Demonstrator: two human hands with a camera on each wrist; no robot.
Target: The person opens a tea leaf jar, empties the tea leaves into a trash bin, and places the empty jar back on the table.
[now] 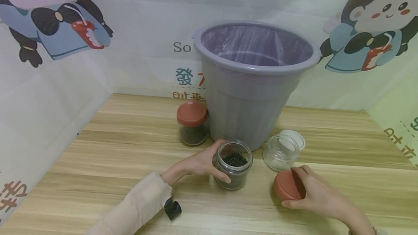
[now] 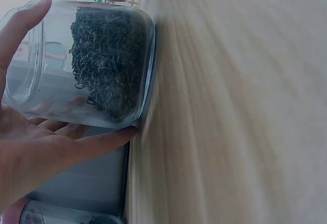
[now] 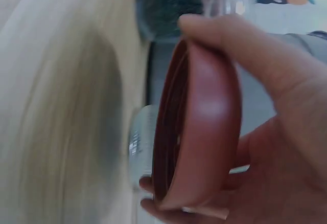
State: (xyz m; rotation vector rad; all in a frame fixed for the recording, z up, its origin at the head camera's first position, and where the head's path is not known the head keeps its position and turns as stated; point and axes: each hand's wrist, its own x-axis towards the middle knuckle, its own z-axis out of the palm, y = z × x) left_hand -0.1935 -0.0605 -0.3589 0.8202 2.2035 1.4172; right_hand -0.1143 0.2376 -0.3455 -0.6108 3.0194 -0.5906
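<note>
My left hand [image 1: 209, 161] grips an uncapped glass jar [image 1: 233, 177] from its left side, thumb across the front. Dark, curly dried tea leaves [image 2: 110, 60] fill the lower part of that jar, which stands upright on the table. To its right, my right hand [image 1: 321, 195] holds a reddish-brown jar lid [image 1: 287, 186] by the rim, tilted on edge. In the right wrist view the thumb and fingers pinch the lid [image 3: 209, 127] across its width, its hollow side facing away from the palm.
Behind the jars stands a tall grey-purple bin [image 1: 243, 100] with a clear liner. A capped jar [image 1: 192, 124] sits at its left foot. An uncapped clear jar [image 1: 277, 157] and a white round lid [image 1: 295, 139] are at its right. A black cylindrical object [image 1: 172, 209] is by the left sleeve.
</note>
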